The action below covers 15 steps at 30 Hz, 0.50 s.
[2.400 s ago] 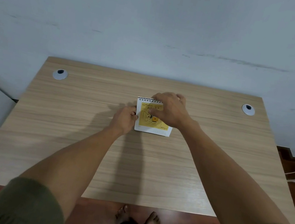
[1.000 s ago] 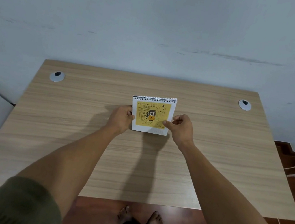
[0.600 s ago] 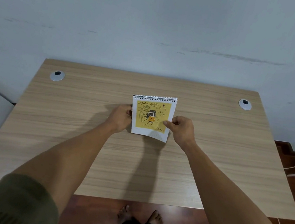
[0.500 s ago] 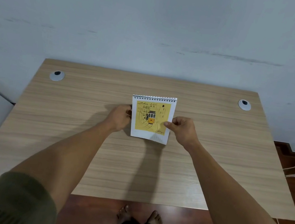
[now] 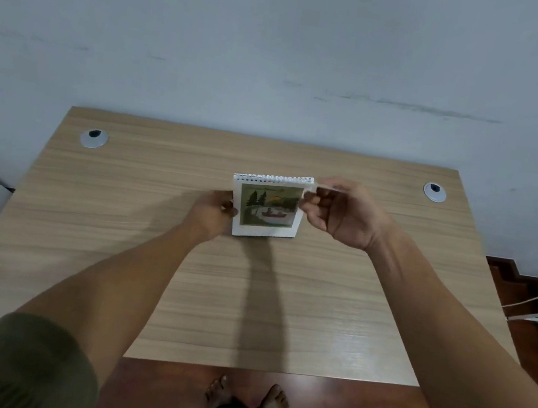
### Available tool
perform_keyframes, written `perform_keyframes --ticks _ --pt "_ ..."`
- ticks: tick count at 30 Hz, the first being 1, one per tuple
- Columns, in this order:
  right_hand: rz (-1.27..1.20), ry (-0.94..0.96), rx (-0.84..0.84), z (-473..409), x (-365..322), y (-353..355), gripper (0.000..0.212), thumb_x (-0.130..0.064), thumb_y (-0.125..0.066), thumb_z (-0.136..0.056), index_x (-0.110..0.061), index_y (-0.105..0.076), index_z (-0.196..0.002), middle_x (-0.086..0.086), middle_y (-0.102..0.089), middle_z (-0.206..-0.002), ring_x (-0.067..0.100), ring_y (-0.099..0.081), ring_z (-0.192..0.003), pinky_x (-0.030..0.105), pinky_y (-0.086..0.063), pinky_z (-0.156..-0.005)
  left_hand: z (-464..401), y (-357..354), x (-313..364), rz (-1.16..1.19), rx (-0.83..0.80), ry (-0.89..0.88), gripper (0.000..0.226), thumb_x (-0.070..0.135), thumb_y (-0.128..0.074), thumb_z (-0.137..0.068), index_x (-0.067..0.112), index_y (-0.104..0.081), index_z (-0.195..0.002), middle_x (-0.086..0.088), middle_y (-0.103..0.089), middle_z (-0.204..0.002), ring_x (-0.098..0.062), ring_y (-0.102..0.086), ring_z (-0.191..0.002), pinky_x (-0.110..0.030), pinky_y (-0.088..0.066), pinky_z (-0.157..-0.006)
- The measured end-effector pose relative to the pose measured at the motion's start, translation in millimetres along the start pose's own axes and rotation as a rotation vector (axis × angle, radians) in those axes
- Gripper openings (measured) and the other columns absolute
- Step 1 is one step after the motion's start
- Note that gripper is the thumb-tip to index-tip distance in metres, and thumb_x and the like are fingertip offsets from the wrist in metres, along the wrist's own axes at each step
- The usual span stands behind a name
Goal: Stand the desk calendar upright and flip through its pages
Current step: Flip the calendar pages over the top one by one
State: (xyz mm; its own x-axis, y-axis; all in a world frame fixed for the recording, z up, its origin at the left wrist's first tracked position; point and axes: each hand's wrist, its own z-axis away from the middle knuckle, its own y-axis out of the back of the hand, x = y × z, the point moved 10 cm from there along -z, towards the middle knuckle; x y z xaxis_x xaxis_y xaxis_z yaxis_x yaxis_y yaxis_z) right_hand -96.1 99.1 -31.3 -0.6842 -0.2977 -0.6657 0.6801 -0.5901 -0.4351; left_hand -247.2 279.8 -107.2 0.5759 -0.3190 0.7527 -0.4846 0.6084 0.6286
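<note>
The small white spiral-bound desk calendar stands upright at the middle of the wooden desk. Its front page shows a green picture with trees and a red boat. My left hand grips the calendar's left edge. My right hand is raised at the top right corner by the spiral, pinching the blurred edge of a lifted page between thumb and fingers.
Two grey cable grommets sit in the desk's far corners, one on the left and one on the right. A pale wall rises right behind the desk. My bare feet stand on the red-brown floor below the near edge.
The yellow tram page has been lifted from its bottom edge and swung up over the spiral by my right hand. A green forest page now faces me. My left hand stays put.
</note>
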Motion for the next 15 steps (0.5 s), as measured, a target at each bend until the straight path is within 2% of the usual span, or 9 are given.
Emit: perform_keyframes --ticks 2,4,6,11,13,15 --pt "-0.157 0.000 0.068 -0.8 -11.3 -7.3 0.031 -0.017 -0.043 -0.102 -0.012 -0.052 -0.073 0.007 -0.073 -0.075 0.021 -0.076 -0.067 0.025 -0.061 -0.056 -2.8 -5.0 -4.1 -0.002 -0.030 -0.002 0.021 0.000 -0.061 -0.092 0.002 -0.073 -0.109 -0.014 -0.074 -0.103 -0.032 -0.066 -0.095 -0.035 -0.052 -0.086" --pt "-0.268 0.009 0.113 -3.6 -20.9 -15.2 0.043 -0.019 -0.032 -0.108 -0.013 -0.050 -0.069 0.007 -0.074 -0.071 0.022 -0.077 -0.064 0.024 -0.060 -0.053 -3.1 -5.3 -4.7 -0.036 -0.046 -0.018 0.012 0.005 -0.062 -0.092 0.003 -0.072 -0.099 -0.016 -0.073 -0.096 -0.036 -0.066 -0.093 -0.043 -0.053 -0.087" --pt "-0.314 0.030 0.134 -7.2 -30.5 -21.0 0.043 -0.019 -0.033 -0.108 -0.012 -0.050 -0.069 0.008 -0.073 -0.068 0.022 -0.076 -0.061 0.022 -0.058 -0.051 -3.7 -3.5 -4.1 -0.050 -0.022 -0.036 0.009 0.005 -0.062 -0.092 0.004 -0.071 -0.094 -0.017 -0.072 -0.091 -0.038 -0.066 -0.090 -0.042 -0.053 -0.083" --pt "-0.315 0.030 0.154 -13.2 -38.9 -27.3 0.040 -0.019 -0.040 -0.106 -0.012 -0.052 -0.069 0.009 -0.074 -0.071 0.023 -0.077 -0.064 0.021 -0.057 -0.051 -2.5 -5.3 -1.5 -0.080 -0.038 -0.053 0.014 0.005 -0.062 -0.093 0.007 -0.073 -0.100 -0.012 -0.071 -0.089 -0.032 -0.066 -0.087 -0.035 -0.050 -0.081" --pt "-0.321 0.081 0.121 -15.1 -42.8 -30.5 0.042 -0.024 -0.039 -0.108 -0.009 -0.058 -0.073 0.013 -0.078 -0.084 0.027 -0.079 -0.075 0.027 -0.061 -0.060 -2.0 -4.6 -0.6 -0.091 -0.042 -0.069 0.012 0.006 -0.061 -0.092 0.007 -0.072 -0.097 -0.011 -0.070 -0.087 -0.034 -0.066 -0.087 -0.037 -0.051 -0.083" --pt "-0.162 0.185 0.114 -15.5 -49.7 -30.2 0.042 -0.029 -0.038 -0.107 -0.007 -0.067 -0.087 0.015 -0.079 -0.106 0.028 -0.077 -0.100 0.036 -0.061 -0.079 -2.2 -5.3 -1.2 -0.094 -0.048 -0.081 0.011 0.006 -0.061 -0.092 0.007 -0.072 -0.096 -0.012 -0.070 -0.086 -0.036 -0.066 -0.088 -0.039 -0.052 -0.085"
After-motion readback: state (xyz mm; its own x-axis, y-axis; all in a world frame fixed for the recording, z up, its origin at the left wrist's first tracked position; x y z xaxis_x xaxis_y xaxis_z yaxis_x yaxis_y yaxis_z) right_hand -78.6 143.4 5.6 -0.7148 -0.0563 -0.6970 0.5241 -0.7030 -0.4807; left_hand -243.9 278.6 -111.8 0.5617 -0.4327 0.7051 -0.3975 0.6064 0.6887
